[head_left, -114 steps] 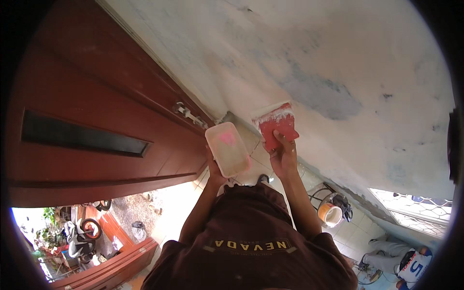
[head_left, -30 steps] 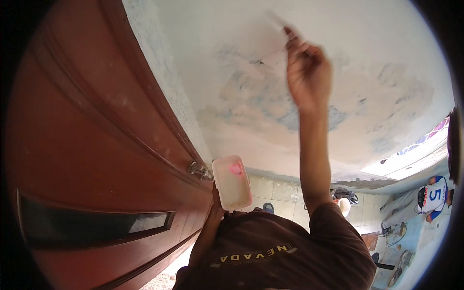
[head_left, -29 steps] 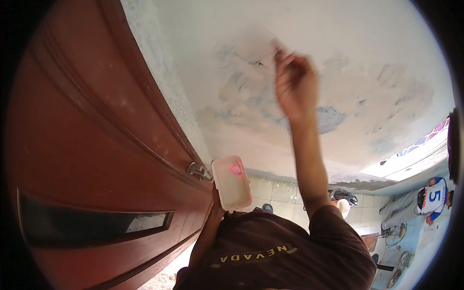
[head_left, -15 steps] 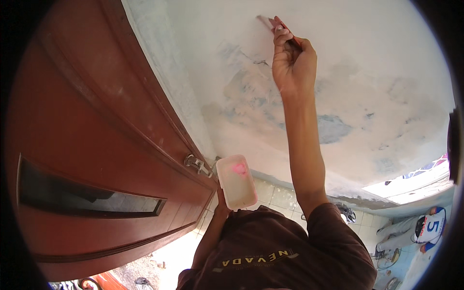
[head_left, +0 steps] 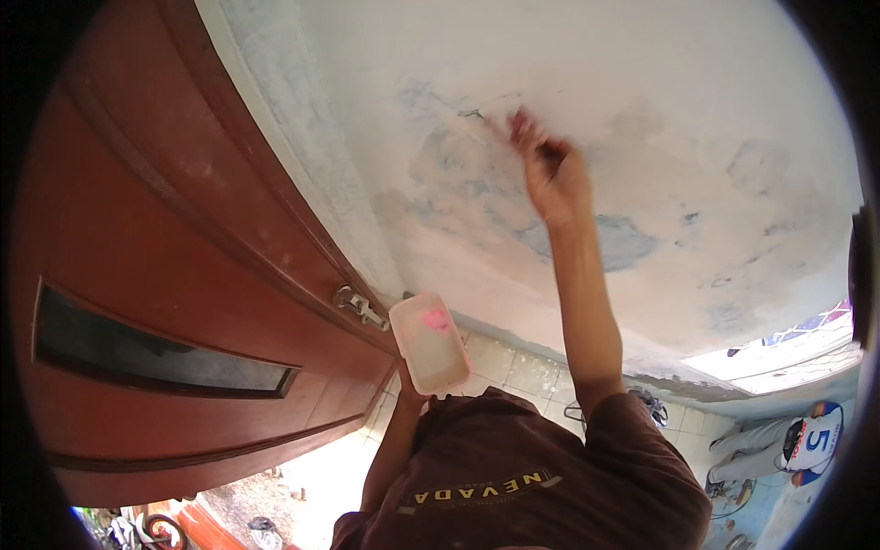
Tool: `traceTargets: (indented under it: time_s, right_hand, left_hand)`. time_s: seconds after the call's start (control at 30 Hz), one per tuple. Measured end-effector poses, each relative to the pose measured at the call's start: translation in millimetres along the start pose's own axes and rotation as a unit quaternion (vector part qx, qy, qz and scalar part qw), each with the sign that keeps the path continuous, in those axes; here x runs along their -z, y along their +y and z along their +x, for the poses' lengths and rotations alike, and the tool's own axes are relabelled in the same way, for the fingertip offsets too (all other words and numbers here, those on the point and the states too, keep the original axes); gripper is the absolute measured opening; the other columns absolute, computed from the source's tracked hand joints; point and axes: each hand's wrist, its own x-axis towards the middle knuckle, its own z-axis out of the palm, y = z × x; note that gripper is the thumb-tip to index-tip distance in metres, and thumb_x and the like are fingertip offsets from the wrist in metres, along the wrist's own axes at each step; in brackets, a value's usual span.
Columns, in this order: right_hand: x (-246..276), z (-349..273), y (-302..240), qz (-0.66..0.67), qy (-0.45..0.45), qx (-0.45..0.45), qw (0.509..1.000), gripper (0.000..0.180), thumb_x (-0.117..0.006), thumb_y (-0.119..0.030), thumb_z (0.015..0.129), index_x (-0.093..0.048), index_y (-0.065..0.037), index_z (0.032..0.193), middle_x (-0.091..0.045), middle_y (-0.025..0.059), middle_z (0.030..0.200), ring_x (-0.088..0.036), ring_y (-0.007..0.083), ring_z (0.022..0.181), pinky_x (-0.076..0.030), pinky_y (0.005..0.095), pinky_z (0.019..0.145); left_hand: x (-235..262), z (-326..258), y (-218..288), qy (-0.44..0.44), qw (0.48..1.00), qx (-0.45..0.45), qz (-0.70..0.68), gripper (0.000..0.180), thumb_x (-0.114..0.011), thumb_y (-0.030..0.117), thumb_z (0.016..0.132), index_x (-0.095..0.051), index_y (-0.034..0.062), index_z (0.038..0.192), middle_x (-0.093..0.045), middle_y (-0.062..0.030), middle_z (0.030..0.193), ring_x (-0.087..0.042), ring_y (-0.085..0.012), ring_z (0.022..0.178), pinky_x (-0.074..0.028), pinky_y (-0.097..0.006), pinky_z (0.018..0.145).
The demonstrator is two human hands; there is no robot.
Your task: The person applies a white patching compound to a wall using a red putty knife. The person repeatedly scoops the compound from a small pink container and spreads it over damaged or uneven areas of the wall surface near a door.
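Note:
My right hand (head_left: 555,183) reaches up to the white, patchy wall (head_left: 660,147), its fingers closed around a small flat tool with red on it (head_left: 520,125). Motion smears the tool, and its exact kind does not show. Close by on the wall are a dark crack and a grey bare patch (head_left: 623,242). Down by my body, my left hand (head_left: 412,392) supports a pale rectangular plastic tub (head_left: 401,341) from beneath, with most of its fingers hidden. Inside the tub lie whitish material and a pink smear.
A reddish-brown door (head_left: 183,238) with a metal handle (head_left: 359,307) and a dark glass strip stands at the left, close to the tub. Floor tiles (head_left: 490,357) show below the wall. At the lower right a person in a white and blue shirt (head_left: 814,444) is near a bright grilled opening.
My right hand has come down the wall with the tool, toward the crack. The view has shifted a little, and the tub stays in my left hand.

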Motion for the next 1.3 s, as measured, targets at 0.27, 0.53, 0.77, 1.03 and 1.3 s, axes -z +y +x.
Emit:
traceTargets:
  time_s: [0.27, 0.53, 0.77, 1.03, 1.3]
  right_hand:
    - [-76, -47, 72, -0.166, -0.068, 0.135, 0.974, 0.034, -0.039, -0.003, 0.102, -0.051, 0.02, 0.125, -0.059, 0.0281, 0.13, -0.063, 0.0236, 0.106, -0.055, 0.0282, 0.096]
    - [185, 23, 147, -0.174, 0.19, 0.002, 0.966, 0.022, -0.043, -0.001, 0.101, -0.055, 0.018, 0.106, -0.066, 0.0248, 0.111, -0.067, 0.0226, 0.094, -0.062, 0.0253, 0.084]
    - [-27, 38, 92, -0.018, -0.068, 0.055, 0.996, 0.035, -0.033, 0.001, 0.102, -0.037, 0.026, 0.126, -0.051, 0.0316, 0.131, -0.06, 0.0325, 0.113, -0.059, 0.031, 0.099]
    - [17, 1, 129, -0.08, -0.011, 0.044, 0.996, 0.034, -0.044, 0.003, 0.097, -0.048, 0.023, 0.124, -0.059, 0.0302, 0.125, -0.065, 0.0297, 0.107, -0.059, 0.0296, 0.096]
    - [-2, 33, 64, -0.047, 0.008, 0.046, 0.998, 0.039, -0.033, 0.003, 0.098, -0.034, 0.028, 0.128, -0.051, 0.0345, 0.13, -0.053, 0.0484, 0.127, -0.062, 0.0282, 0.096]
  left_hand:
    - [12, 0, -2, -0.018, 0.999, 0.015, -0.047, 0.086, -0.046, 0.07, 0.096, -0.032, 0.0095, 0.156, -0.05, -0.0273, 0.144, -0.056, -0.0445, 0.127, -0.048, -0.06, 0.105]
    - [4, -16, 13, 0.016, 1.0, 0.0, 0.002, 0.099, -0.056, 0.074, 0.087, -0.03, 0.0082, 0.156, -0.046, -0.0242, 0.147, -0.048, -0.0427, 0.133, -0.04, -0.058, 0.112]
    - [14, -22, 20, -0.007, 1.0, -0.024, -0.017, 0.094, -0.054, 0.072, 0.091, -0.029, 0.0099, 0.157, -0.041, -0.0272, 0.152, -0.047, -0.044, 0.136, -0.039, -0.06, 0.113]
    - [38, -20, 24, 0.056, 0.998, 0.018, -0.01, 0.093, -0.046, 0.075, 0.093, -0.027, 0.013, 0.159, -0.042, -0.0276, 0.152, -0.048, -0.0459, 0.135, -0.039, -0.063, 0.112]
    - [9, -19, 44, -0.041, 0.997, 0.044, -0.053, 0.096, -0.049, 0.078, 0.089, -0.031, 0.0127, 0.157, -0.044, -0.0281, 0.149, -0.051, -0.0455, 0.131, -0.042, -0.063, 0.108]
